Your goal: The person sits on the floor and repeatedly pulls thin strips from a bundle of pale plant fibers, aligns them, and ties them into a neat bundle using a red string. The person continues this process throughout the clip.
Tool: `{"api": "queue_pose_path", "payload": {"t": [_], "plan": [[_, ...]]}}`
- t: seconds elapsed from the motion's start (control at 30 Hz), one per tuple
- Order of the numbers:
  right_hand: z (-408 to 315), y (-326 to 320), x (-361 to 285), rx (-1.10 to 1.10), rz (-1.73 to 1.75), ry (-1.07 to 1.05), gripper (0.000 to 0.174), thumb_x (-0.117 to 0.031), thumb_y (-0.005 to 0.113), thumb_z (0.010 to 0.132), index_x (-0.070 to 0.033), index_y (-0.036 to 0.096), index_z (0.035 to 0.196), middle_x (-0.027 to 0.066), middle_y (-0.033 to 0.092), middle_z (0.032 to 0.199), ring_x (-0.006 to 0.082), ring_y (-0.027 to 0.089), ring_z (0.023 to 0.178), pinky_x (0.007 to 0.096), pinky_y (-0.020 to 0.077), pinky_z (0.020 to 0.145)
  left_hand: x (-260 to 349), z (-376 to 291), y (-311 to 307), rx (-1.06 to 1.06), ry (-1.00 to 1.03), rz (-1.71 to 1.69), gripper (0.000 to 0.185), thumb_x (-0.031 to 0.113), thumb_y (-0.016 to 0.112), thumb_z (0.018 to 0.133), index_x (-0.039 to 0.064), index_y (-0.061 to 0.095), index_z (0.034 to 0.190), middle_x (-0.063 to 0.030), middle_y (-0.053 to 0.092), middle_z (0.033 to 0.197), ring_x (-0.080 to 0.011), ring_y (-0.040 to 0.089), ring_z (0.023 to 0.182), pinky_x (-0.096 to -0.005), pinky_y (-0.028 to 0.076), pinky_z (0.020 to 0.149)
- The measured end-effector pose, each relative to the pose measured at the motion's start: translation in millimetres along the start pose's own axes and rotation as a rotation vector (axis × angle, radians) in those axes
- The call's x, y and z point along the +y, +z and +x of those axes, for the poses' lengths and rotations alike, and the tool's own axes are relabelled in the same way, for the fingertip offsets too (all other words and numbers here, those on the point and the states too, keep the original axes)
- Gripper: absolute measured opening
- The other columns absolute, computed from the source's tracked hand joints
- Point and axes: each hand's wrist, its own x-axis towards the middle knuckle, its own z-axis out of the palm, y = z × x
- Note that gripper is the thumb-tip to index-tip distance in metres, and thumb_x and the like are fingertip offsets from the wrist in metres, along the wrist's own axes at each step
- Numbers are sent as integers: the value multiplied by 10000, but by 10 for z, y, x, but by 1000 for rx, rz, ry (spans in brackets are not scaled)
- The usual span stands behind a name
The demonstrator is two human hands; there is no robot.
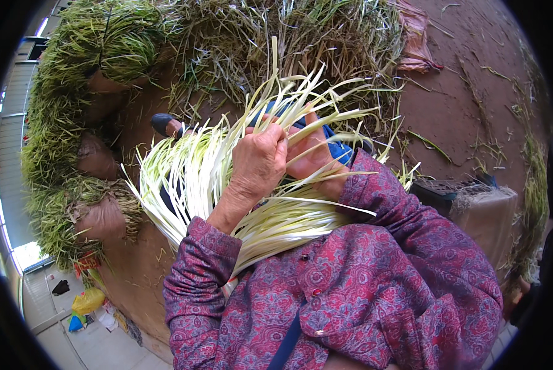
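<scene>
My left hand [260,159] is closed in a fist around a tuft of long, flat, pale yellow-white leaves [281,101], which look like blanched chives. Their loose tips fan out above the fist. Beside it, my right hand [311,155] has its palm turned up with one digit raised; leaves cross it and hide the other fingers, so its grip is unclear. A thick bundle of the same leaves [285,229] lies across my lap under both wrists. More white leaves [188,175] hang over to the left. Blue cloth [339,145] shows behind my right hand.
Green leafy bundles [128,41] with brown wrappings [98,157] line the left. Dry leaf litter [276,51] is heaped ahead. A foot in a dark shoe [167,125] is left of the hands. A plastic-covered box [487,217] and pink sack [415,39] are on the right.
</scene>
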Motion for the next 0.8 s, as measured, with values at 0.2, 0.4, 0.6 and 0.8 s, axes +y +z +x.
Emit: {"api": "queue_pose_path", "payload": {"t": [0.2,0.4,0.6,0.8], "plan": [[12,-31,-7,-84,-4,25,748,-696,451,792,-60,533,1178,88,589,1119,244,546,1053,406,392,971,-44,56,-15,44,65,14,51,74,588,806,35,570,780,-175,577,621,-344,598,589,-400,455,534],[-54,91,-57,44,-42,67,729,-739,400,785,-107,588,1097,93,611,1095,274,570,1025,490,412,922,-28,175,-82,-19,102,-28,55,69,588,822,24,576,792,-164,570,610,-276,575,529,-350,423,492],[-202,208,-101,0,-55,70,843,-787,315,771,-112,510,1236,178,527,1247,347,510,1140,594,375,919,36,708,-727,106,-222,-424,442,412,484,934,-19,572,891,-47,600,691,-86,576,620,-233,456,512],[-217,151,-170,-24,3,78,829,-809,238,771,-158,542,1185,106,611,1111,288,586,1019,561,455,815,396,337,-556,-76,204,-93,136,122,648,804,1,622,860,-151,595,693,-283,591,571,-365,446,512]]}}
